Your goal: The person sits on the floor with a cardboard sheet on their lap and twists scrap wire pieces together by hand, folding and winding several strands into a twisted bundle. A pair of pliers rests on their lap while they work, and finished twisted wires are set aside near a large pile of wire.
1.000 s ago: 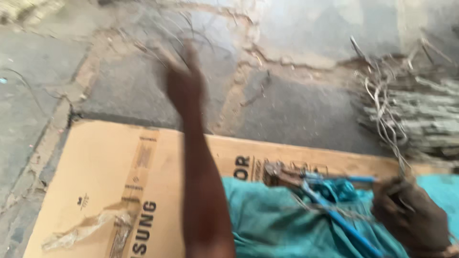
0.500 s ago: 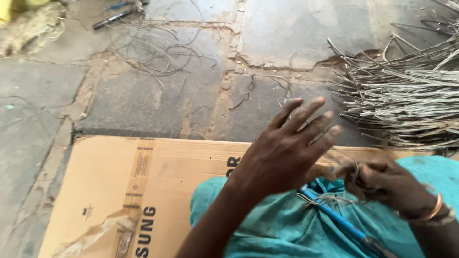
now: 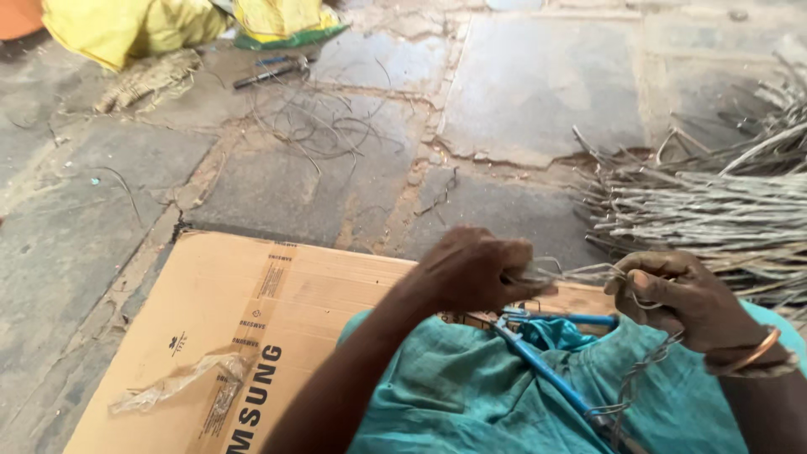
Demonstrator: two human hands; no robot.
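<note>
Grey wire (image 3: pixel 580 273) runs between our two hands, a thin bent length held just above our lap. Our left hand (image 3: pixel 475 271) is curled nearly closed, its grip pinching one end of the wire between thumb and fingers. Our right hand (image 3: pixel 677 294) is closed too, thumb pressed over the other end, so the wire spans the short gap from one grip to the other. A copper bangle (image 3: pixel 748 351) sits on the right wrist.

Under the hands lies teal cloth (image 3: pixel 471 387), and on it blue-handled pliers (image 3: pixel 546 374), just below the left hand and not touched by either. A twisted strand (image 3: pixel 635 378) hangs down from the right hand over the cloth. Flattened cardboard (image 3: pixel 227 328) is spread on the stone floor (image 3: pixel 76 227) under us. A heap of grey wires (image 3: pixel 714 202) lies to the right, just beyond the right hand. Loose thin wires (image 3: pixel 324 126) lie farther off on the floor, near a yellow cloth (image 3: pixel 126 25).
</note>
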